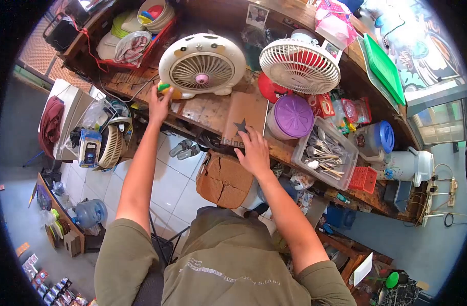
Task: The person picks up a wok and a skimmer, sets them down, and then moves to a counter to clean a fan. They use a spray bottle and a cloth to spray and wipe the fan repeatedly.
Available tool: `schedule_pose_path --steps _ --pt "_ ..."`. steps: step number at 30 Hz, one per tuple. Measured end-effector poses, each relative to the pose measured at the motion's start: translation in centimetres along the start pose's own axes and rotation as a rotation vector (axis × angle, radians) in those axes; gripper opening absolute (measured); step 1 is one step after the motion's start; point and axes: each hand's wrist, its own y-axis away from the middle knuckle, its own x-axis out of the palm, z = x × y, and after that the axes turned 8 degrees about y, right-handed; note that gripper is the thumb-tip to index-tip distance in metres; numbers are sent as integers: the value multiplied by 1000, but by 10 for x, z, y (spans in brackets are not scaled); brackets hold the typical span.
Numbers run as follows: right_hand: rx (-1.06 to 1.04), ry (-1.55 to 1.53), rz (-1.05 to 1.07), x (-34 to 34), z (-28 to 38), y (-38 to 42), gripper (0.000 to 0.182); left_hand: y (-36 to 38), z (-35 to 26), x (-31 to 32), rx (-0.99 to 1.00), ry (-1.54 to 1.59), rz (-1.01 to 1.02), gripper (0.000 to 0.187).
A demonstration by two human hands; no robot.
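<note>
My left hand (159, 104) is closed around a small yellow, orange and green object (167, 90) at the left part of the wooden desk (200, 113). Just right of it stands a white round fan with an animal face (202, 65). My right hand (255, 151) has its fingers spread over the lower right of a brown book or box with a dark star (243, 109), touching or just above it. Nothing is held in that hand. A purple-lidded tub (293, 115) is close to its right.
A white fan (300, 66) stands at the back. A clear tray of spoons (328, 153), a red basket (363, 177) and a blue-lidded container (376, 137) line the right side. A red rack (159, 41) holds bowls at the back left. A cracked brown stool (223, 180) is below.
</note>
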Motion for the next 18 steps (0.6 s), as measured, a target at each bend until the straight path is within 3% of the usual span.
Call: schedule_pose_path --steps 2,6,11,14,17,18 --pt "-7 5 -15 -1 1 0 56 21 -16 6 -55 9 -14 37" --pt "-19 -48 28 0 -5 0 57 40 -13 6 35 -183 -32 41" --pt "-30 -31 17 -1 -1 6 59 56 -37 1 -42 -92 70 40" --pt "-45 -80 -51 -5 0 14 48 56 -34 -8 7 -167 135 40" --pt "-78 -378 -125 -4 -7 32 14 77 -30 -4 -28 -21 -101 30" --pt "-56 -367 -140 -7 -8 42 14 90 -27 -1 -16 -5 -146 27"
